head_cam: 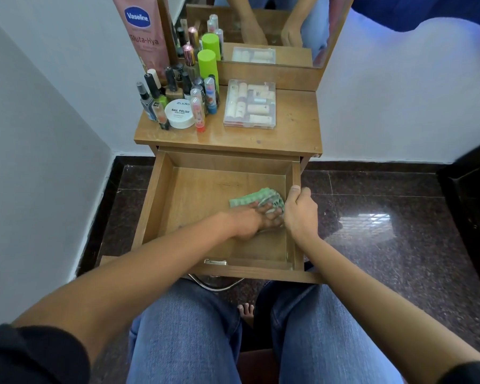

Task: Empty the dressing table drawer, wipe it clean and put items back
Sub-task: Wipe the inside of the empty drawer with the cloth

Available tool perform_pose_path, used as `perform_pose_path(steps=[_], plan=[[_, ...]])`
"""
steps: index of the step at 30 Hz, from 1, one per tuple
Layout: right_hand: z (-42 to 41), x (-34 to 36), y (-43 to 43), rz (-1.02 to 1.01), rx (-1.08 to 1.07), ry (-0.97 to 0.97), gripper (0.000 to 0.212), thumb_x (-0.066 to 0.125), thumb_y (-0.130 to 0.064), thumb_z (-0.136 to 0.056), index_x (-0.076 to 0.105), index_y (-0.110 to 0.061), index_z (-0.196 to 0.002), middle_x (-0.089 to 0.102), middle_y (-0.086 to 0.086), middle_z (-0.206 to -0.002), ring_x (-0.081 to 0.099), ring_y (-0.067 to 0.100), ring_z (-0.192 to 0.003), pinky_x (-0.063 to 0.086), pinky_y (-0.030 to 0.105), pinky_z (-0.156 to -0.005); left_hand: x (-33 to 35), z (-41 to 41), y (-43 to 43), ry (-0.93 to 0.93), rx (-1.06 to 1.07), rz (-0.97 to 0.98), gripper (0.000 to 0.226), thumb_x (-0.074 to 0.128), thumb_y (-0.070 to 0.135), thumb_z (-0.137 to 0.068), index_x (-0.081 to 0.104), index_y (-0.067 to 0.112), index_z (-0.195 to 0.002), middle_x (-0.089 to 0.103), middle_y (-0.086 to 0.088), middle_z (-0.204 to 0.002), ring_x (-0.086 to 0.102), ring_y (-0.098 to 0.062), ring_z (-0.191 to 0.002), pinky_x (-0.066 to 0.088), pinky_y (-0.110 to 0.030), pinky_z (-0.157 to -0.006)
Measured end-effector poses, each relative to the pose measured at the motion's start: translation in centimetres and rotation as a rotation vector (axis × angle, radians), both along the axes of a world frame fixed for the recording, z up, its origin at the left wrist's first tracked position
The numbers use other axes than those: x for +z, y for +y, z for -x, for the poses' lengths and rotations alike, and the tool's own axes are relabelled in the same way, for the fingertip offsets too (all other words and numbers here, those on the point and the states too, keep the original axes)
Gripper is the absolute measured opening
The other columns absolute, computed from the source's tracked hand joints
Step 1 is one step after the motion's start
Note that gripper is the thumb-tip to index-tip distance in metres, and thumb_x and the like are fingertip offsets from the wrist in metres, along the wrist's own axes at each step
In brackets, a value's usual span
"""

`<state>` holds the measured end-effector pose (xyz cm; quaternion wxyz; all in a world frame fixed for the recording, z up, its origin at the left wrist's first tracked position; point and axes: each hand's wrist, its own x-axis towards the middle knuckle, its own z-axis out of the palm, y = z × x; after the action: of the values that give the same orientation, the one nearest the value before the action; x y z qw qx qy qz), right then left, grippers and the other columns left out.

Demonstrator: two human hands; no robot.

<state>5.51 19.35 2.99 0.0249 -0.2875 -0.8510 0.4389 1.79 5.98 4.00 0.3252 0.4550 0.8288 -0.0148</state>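
Head view, looking down past denim knees at the wooden drawer [153,200], pulled out wide from the dressing table [294,134], its long axis running away from the person toward the mirror [288,29]. Up on the tabletop it's crowded: nail polish bottles [150,92] packed at the left, a white tub of nail polish remover wipes [179,113] in front, two green-capped bottles [207,63] behind, a pink Vaseline tube [144,34] leaning at the back, and a clear plastic case [250,104] lying flat on the right. Down in the drawer, only a green checked cloth [250,199] sits on the floor, near the right wall, stretched left to right. Left hand [254,220] is pressed on it, fingers clenched around the bunched end. Right hand [299,207] grips the drawer's right wall, thumb over the rim. Nothing blocks the bare floor.
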Motion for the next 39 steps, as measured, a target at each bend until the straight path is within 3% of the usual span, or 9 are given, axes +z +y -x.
perform_pose_path(steps=[4, 8, 11, 16, 19, 22, 26, 33, 39], plan=[[-0.2, 0.2, 0.0, 0.007, 0.008, -0.002, 0.045, 0.023, -0.036, -0.103, 0.047, -0.001, -0.117, 0.058, 0.015, -0.101, 0.053, 0.027, -0.084, 0.036, 0.033, -0.069, -0.7, -1.8, -0.9, -0.119, -0.178, 0.047, 0.084, 0.043, -0.011, -0.091, 0.012, 0.032, -0.155, 0.002, 0.007, -0.163, -0.006, -0.017, -0.15, -0.004, -0.04, -0.122], [-0.2, 0.0, -0.1, -0.011, 0.003, -0.005, 0.046, 0.022, -0.038, -0.102, 0.047, -0.001, -0.115, 0.058, 0.015, -0.101, 0.056, 0.029, -0.086, 0.038, 0.035, -0.07, -0.5, -2.5, -0.6, -0.2, -0.25, 0.1, 0.078, 0.041, -0.01, -0.092, 0.02, 0.03, -0.155, 0.003, 0.005, -0.163, -0.006, -0.02, -0.151, -0.003, -0.043, -0.122], [-0.2, 0.0, -0.1, -0.022, -0.003, -0.003, 0.046, 0.022, -0.038, -0.102, 0.048, -0.002, -0.115, 0.06, 0.015, -0.101, 0.057, 0.028, -0.087, 0.038, 0.034, -0.07, 0.4, -2.3, -0.3, -0.238, -0.2, 0.121, 0.076, 0.043, -0.011, -0.091, 0.025, 0.027, -0.154, -0.001, 0.004, -0.164, -0.006, -0.017, -0.15, -0.004, -0.035, -0.119], [-0.2, 0.1, -0.2, -0.01, -0.007, 0.005, 0.045, 0.023, -0.037, -0.103, 0.048, -0.002, -0.115, 0.06, 0.017, -0.104, 0.056, 0.028, -0.088, 0.039, 0.034, -0.072, -0.9, -1.8, -1.3, -0.246, -0.214, 0.087, 0.084, 0.047, -0.013, -0.084, 0.026, 0.03, -0.153, 0.008, 0.006, -0.163, -0.005, -0.02, -0.151, 0.0, -0.047, -0.123], [-0.2, 0.1, -0.2, -0.004, -0.003, 0.006, 0.044, 0.023, -0.036, -0.103, 0.048, -0.002, -0.114, 0.06, 0.017, -0.105, 0.057, 0.029, -0.09, 0.04, 0.034, -0.072, -0.8, -2.1, -2.2, -0.25, -0.214, 0.07, 0.083, 0.047, -0.013, -0.086, 0.023, 0.027, -0.154, 0.011, 0.006, -0.163, -0.004, -0.015, -0.15, -0.006, -0.04, -0.122], [-0.2, 0.2, -0.2, 0.002, 0.001, 0.002, 0.044, 0.023, -0.036, -0.103, 0.048, -0.001, -0.115, 0.06, 0.017, -0.105, 0.056, 0.028, -0.088, 0.04, 0.034, -0.072, -0.8, -1.5, -4.1, -0.267, -0.18, 0.069, 0.082, 0.048, -0.008, -0.09, 0.022, 0.036, -0.154, 0.009, 0.009, -0.162, -0.004, -0.017, -0.15, -0.002, -0.046, -0.123], [-0.1, 0.1, -0.1, 0.003, 0.002, 0.001, 0.044, 0.023, -0.036, -0.103, 0.047, -0.002, -0.116, 0.059, 0.016, -0.105, 0.056, 0.028, -0.089, 0.043, 0.037, -0.074, -0.7, -0.1, -8.6, -0.24, -0.124, 0.162, 0.098, 0.046, -0.014, -0.082, 0.021, 0.053, -0.148, 0.004, 0.018, -0.161, -0.003, -0.019, -0.15, 0.003, -0.055, -0.121], [0.0, 0.0, -0.2, 0.001, -0.005, -0.003, 0.044, 0.023, -0.036, -0.103, 0.047, -0.002, -0.117, 0.06, 0.015, -0.105, 0.058, 0.027, -0.092, 0.047, 0.039, -0.078, 1.7, 1.0, -15.7, -0.243, -0.008, 0.311, 0.097, 0.04, -0.016, -0.081, 0.023, 0.053, -0.147, 0.0, 0.015, -0.162, -0.005, -0.02, -0.151, 0.001, -0.052, -0.122], [0.0, -0.2, -0.1, -0.007, -0.004, 0.004, 0.045, 0.023, -0.037, -0.102, 0.047, -0.001, -0.116, 0.06, 0.018, -0.105, 0.058, 0.03, -0.093, 0.046, 0.04, -0.078, 1.9, 1.0, -15.3, -0.181, -0.101, 0.352, 0.1, 0.039, -0.018, -0.083, 0.013, 0.056, -0.145, -0.006, 0.019, -0.158, -0.008, -0.021, -0.15, 0.003, -0.052, -0.122]])
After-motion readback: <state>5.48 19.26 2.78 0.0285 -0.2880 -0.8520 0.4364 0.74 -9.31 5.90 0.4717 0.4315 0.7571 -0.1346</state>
